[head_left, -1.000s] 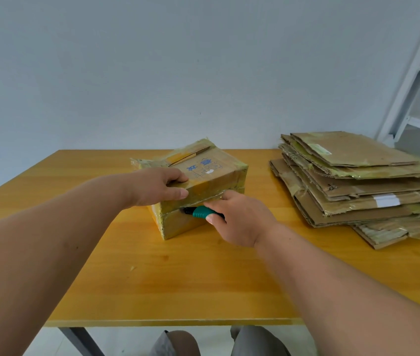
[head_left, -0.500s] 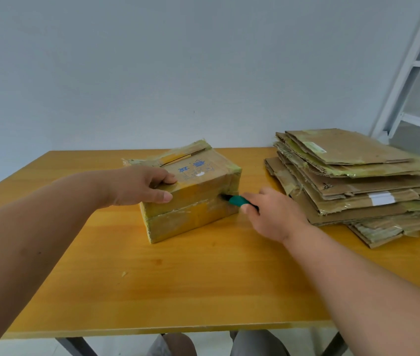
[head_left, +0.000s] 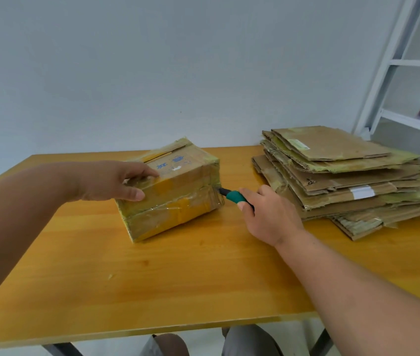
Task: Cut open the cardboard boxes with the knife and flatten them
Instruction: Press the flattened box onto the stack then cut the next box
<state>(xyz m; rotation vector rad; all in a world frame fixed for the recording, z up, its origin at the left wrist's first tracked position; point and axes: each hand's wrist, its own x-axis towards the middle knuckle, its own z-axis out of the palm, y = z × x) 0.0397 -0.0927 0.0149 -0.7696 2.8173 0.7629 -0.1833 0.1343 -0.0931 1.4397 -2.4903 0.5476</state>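
On the table (head_left: 178, 278), knife (head_left: 232, 195) tip meets the taped box (head_left: 178, 201).

I see soft, even daylight with only weak shadows under the box (head_left: 172, 191) near my grip, a mild sheen on its tape, clear focus at centre, and the shelf frame (head_left: 394, 60) leaning from wide-angle distortion.
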